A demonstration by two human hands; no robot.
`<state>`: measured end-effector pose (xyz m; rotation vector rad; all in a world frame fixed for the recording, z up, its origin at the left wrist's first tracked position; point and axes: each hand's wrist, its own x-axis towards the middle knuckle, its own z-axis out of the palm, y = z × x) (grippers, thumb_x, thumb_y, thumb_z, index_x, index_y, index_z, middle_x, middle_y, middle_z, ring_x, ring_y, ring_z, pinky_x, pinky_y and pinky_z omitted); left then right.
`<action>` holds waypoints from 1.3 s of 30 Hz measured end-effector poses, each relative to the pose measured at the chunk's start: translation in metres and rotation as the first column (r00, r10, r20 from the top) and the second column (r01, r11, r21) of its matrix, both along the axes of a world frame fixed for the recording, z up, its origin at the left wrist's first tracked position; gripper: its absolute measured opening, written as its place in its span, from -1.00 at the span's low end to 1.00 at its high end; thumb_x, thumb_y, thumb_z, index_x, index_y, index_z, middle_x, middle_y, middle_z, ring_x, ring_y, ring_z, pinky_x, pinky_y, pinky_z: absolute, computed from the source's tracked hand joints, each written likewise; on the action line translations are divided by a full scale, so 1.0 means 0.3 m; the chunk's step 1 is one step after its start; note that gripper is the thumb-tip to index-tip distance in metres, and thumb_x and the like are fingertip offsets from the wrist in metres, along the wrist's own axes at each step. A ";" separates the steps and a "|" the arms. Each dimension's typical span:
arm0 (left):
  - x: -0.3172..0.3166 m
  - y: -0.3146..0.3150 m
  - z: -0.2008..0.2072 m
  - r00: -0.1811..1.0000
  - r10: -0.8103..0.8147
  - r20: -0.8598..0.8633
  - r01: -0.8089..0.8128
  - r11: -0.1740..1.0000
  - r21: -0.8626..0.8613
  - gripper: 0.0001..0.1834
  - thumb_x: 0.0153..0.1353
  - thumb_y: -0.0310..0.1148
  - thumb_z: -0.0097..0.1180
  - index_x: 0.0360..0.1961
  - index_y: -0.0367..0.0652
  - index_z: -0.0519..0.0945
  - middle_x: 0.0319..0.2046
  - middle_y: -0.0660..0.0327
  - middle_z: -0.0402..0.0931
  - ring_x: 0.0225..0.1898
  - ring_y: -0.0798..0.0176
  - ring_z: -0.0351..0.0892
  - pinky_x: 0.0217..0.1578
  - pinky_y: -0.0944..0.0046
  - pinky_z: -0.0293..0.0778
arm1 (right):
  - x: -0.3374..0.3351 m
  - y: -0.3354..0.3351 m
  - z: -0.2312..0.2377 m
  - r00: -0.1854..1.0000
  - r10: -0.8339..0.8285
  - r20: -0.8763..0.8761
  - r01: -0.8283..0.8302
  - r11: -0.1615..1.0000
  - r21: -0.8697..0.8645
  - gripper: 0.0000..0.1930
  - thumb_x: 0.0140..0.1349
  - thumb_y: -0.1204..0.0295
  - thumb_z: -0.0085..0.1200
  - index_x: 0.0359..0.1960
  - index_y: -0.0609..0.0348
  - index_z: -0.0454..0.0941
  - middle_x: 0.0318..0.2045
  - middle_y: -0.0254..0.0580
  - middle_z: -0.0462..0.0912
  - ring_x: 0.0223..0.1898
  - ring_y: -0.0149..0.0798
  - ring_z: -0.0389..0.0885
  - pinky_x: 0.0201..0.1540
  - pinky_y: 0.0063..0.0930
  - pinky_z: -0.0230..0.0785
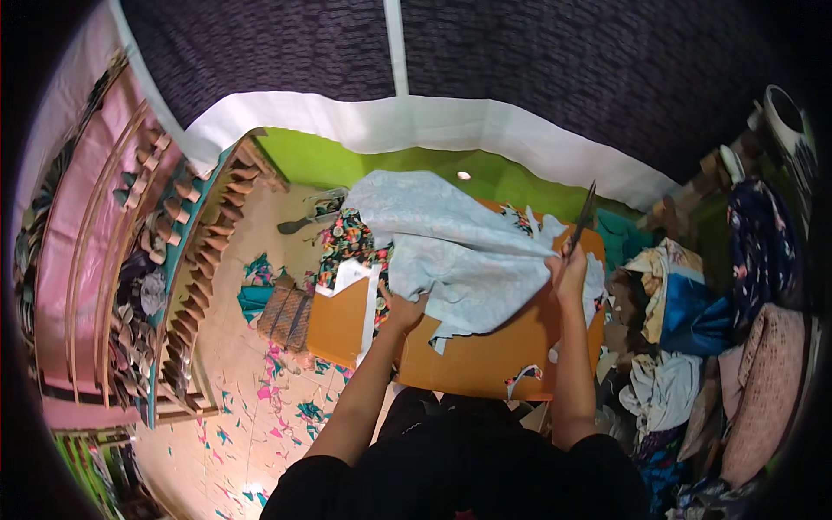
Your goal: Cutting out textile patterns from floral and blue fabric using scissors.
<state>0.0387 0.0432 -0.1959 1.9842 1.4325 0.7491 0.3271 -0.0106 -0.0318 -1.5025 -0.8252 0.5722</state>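
A light blue patterned cloth (472,282) lies folded and rumpled over an orange-brown tabletop (468,364). At its near left edge my left hand (406,310) is closed on the cloth, the fingertips partly covered by a fold. My right hand (568,270) grips a pair of dark scissors (584,217) beside the cloth's right end, with the blades pointing up and away from me. A black floral fabric (354,236) shows from under the cloth at the left. White strips (366,303) lie over the table's left part.
Wooden shoe lasts (198,290) line a rack at the left. A brown woven bag (285,318) sits on the floor among colourful scraps (276,381). Heaped fabrics (663,373) crowd the right side. A dark curtain with a white border (485,117) hangs beyond the table.
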 end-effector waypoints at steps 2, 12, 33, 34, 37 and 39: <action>0.062 0.021 0.028 0.998 -0.059 0.008 0.059 0.998 0.032 -0.54 -0.06 -0.09 -0.03 -0.14 -0.10 0.44 -0.09 0.09 0.36 0.08 -0.01 0.13 0.08 -0.15 -0.56 | 0.025 -0.130 0.014 0.964 -0.056 0.261 0.092 0.988 -0.128 -0.75 -0.26 0.67 0.04 -0.57 0.15 0.22 -0.70 -0.43 0.19 -0.64 -0.49 0.17 -0.60 -0.61 0.08; -0.003 -0.175 0.059 0.949 -0.313 0.035 0.315 0.936 -0.157 -0.31 -0.01 0.04 -0.11 0.00 -0.32 0.25 -0.03 -0.17 0.22 0.11 -0.08 0.05 0.14 -0.02 -0.49 | -0.043 -0.400 -0.177 0.985 -0.135 0.110 0.170 0.879 -0.446 -0.80 -0.19 0.48 0.08 -0.65 0.22 0.26 -0.73 -0.31 0.31 -0.66 -0.42 0.28 -0.59 -0.54 0.13; -0.198 -0.534 0.045 0.830 0.187 0.526 0.190 0.792 -0.581 -0.57 0.03 -0.28 0.05 -0.18 -0.45 0.37 -0.29 0.01 0.45 -0.28 0.19 0.44 -0.23 0.28 0.34 | -0.568 -0.528 -0.180 0.987 0.154 -0.039 -0.148 0.808 -0.570 -0.72 0.04 0.28 0.04 -0.47 0.27 0.32 -0.70 -0.26 0.38 -0.64 -0.38 0.41 -0.60 -0.54 0.23; -0.183 -0.549 0.072 0.838 0.149 0.525 0.212 0.798 -0.564 -0.58 0.02 -0.28 0.05 -0.20 -0.43 0.40 -0.31 0.01 0.47 -0.30 0.18 0.46 -0.24 0.28 0.34 | -0.562 -0.522 -0.211 0.981 0.166 0.097 -0.099 0.867 -0.488 -0.66 -0.01 0.23 0.07 -0.47 0.29 0.32 -0.63 -0.15 0.41 -0.58 -0.30 0.44 -0.55 -0.47 0.26; -0.230 -0.602 -0.039 0.894 0.073 0.442 0.203 0.813 -0.546 -0.53 0.01 -0.24 0.05 -0.17 -0.44 0.37 -0.28 -0.03 0.45 -0.25 0.13 0.45 -0.21 0.25 0.33 | -0.582 -0.434 -0.195 0.945 0.221 0.242 -0.096 0.893 -0.440 -0.58 -0.08 0.16 0.12 -0.46 0.32 0.31 -0.54 -0.01 0.45 -0.47 -0.17 0.47 -0.43 -0.38 0.28; -0.245 -0.628 0.042 0.936 -0.064 0.346 0.270 0.763 -0.587 -0.42 0.00 -0.13 0.06 -0.20 -0.54 0.35 -0.30 -0.10 0.44 -0.26 0.14 0.44 -0.22 0.25 0.33 | -0.580 -0.394 -0.189 0.957 0.198 0.210 -0.077 0.877 -0.474 -0.56 -0.10 0.15 0.13 -0.44 0.32 0.31 -0.52 0.02 0.46 -0.45 -0.09 0.45 -0.40 -0.38 0.26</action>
